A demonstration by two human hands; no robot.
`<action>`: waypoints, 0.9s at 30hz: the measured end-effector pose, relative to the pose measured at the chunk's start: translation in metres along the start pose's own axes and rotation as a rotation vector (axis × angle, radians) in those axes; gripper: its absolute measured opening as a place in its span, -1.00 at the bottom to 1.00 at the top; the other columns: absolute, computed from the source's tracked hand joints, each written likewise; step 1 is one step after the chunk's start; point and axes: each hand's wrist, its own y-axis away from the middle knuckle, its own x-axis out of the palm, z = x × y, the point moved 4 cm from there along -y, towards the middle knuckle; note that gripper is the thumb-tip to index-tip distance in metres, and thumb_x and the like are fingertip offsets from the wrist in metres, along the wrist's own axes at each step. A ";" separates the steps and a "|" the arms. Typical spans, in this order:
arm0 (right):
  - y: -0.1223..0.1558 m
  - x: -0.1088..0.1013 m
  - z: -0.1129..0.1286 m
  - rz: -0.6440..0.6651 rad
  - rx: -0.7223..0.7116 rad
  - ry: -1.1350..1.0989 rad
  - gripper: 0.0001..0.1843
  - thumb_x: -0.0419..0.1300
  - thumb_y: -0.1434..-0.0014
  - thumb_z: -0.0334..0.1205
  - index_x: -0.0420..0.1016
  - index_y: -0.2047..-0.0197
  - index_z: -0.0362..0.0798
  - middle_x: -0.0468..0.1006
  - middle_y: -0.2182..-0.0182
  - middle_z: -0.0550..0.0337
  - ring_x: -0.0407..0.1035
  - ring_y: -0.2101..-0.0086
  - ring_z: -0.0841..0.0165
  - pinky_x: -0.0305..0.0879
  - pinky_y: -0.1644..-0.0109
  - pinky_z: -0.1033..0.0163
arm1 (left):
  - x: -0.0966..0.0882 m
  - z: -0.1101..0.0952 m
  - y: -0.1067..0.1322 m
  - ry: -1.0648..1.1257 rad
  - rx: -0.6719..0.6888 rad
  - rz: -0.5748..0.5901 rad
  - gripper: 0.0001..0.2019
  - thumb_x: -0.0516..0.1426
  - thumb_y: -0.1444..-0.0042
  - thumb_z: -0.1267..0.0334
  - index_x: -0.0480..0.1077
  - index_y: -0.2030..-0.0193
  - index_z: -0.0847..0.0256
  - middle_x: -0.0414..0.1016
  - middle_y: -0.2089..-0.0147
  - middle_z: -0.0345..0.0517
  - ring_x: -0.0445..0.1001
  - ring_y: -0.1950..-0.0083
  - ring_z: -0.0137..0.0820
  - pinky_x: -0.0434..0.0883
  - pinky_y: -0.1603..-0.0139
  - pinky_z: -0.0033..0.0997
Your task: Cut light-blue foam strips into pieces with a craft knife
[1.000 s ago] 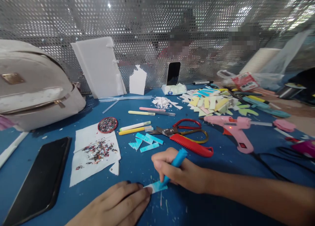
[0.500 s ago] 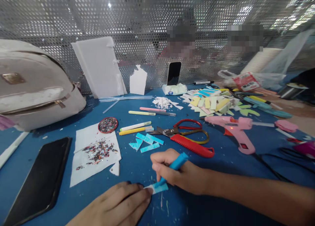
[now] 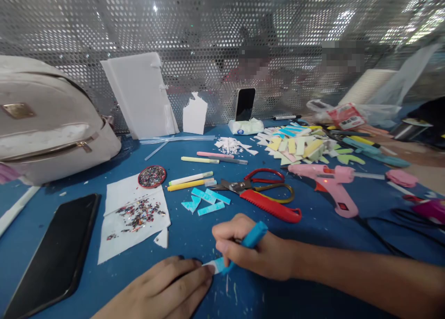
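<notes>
A small white strip (image 3: 218,264), partly coloured light blue, lies on the blue table in front of me. My left hand (image 3: 170,284) lies low over it, fingers together, its fingertips pinning the strip's left end. My right hand (image 3: 248,247) is closed around a blue marker (image 3: 255,234), tilted with its lower end at the strip's right part; the tip is partly hidden. Beyond my hands lie several loose blue-coloured strips (image 3: 211,208). Red-handled scissors (image 3: 239,185) and a red-handled cutter (image 3: 271,207) lie just past my right hand.
Left are a black phone (image 3: 55,254), glitter on white paper (image 3: 114,235), and a backpack (image 3: 52,124). Several markers (image 3: 191,177) lie mid-table. A pink glue gun (image 3: 333,182) with a cord and a pile of coloured strips (image 3: 295,145) sit right. Perforated metal (image 3: 208,22) stands behind.
My right hand and the marker have shifted slightly down and rightward along the strip, covering more of its right end. My left hand stays almost in place.
</notes>
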 end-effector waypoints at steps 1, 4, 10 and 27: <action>0.000 -0.002 -0.001 -0.046 0.021 -0.037 -0.57 0.01 -0.37 -0.10 0.20 0.53 -0.06 0.22 0.62 0.35 0.14 0.57 0.49 0.06 0.48 0.36 | 0.000 0.000 0.001 -0.005 0.008 0.008 -0.67 -0.07 -0.47 0.29 0.41 -0.23 0.20 0.41 -0.28 -0.32 0.38 -0.23 -0.47 0.18 -0.38 -0.51; -0.001 -0.007 -0.006 -0.222 0.074 -0.188 -0.62 0.00 -0.38 0.00 0.32 0.38 -0.07 0.23 0.61 0.37 0.14 0.58 0.48 0.05 0.49 0.36 | 0.000 -0.001 0.002 -0.013 0.031 0.017 -0.66 -0.06 -0.47 0.28 0.39 -0.25 0.19 0.40 -0.28 -0.28 0.39 -0.22 -0.47 0.22 -0.37 -0.53; -0.003 -0.012 -0.005 -0.363 -0.005 -0.299 -0.74 0.03 -0.38 -0.03 0.32 0.20 -0.06 0.39 0.50 0.30 0.23 0.50 0.44 0.12 0.41 0.32 | -0.001 -0.002 0.004 -0.015 0.001 0.017 -0.63 -0.11 -0.49 0.24 0.38 -0.27 0.18 0.36 -0.32 -0.26 0.39 -0.23 -0.47 0.22 -0.35 -0.53; 0.003 -0.009 0.004 -0.318 -0.042 0.092 -0.85 0.07 -0.30 -0.33 0.43 0.10 -0.07 0.48 0.38 0.24 0.38 0.37 0.40 0.28 0.29 0.32 | 0.002 0.005 0.008 -0.033 -0.135 -0.048 -0.65 -0.10 -0.49 0.26 0.48 -0.16 0.04 0.46 -0.22 -0.22 0.42 -0.20 -0.45 0.22 -0.36 -0.43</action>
